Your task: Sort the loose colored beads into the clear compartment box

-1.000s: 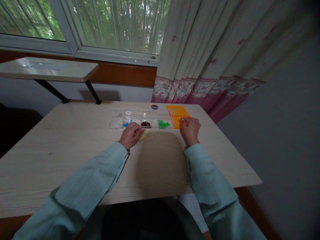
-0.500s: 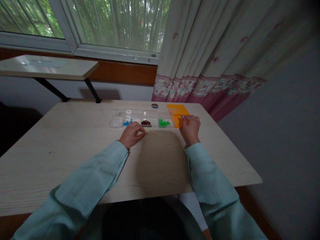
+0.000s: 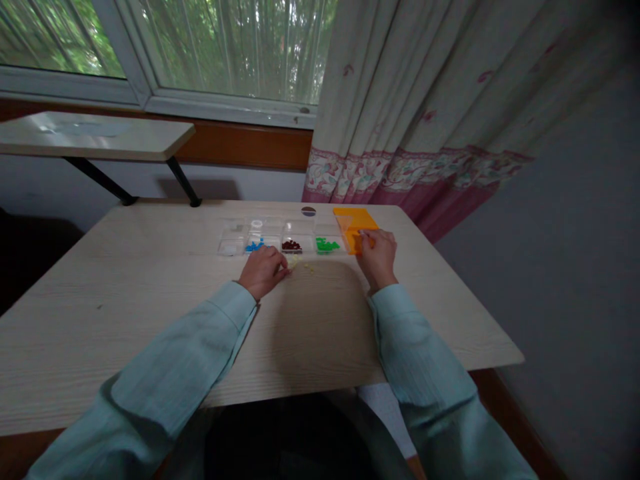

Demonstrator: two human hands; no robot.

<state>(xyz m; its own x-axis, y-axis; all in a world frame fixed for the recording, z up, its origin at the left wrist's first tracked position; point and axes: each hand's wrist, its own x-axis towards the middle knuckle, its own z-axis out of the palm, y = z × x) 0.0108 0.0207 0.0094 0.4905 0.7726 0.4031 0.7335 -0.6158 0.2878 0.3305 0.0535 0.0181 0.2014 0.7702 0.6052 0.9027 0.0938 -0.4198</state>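
Note:
Close to small pale yellow pieces scattered on the table is my left hand. Its thumb and fingers are bent together; what they pinch, if anything, is hidden. My right hand reaches over the near part of an orange plastic tray, fingertips pressed together, with anything between them too small to make out. Clear lidded boxes stand in a row between the hands, holding blue pieces, dark brown pieces and bright green pieces. Another clear box is at the row's left end.
A light wooden table carries everything. Behind the boxes is a dark round spot. A raised shelf on black legs stands at the back left. A curtain hangs behind the table's right side, beside a window.
My left hand has shifted slightly at the yellow pieces, its fingers curling differently. My right hand stays at the orange tray, nearly still. The view has moved a little.

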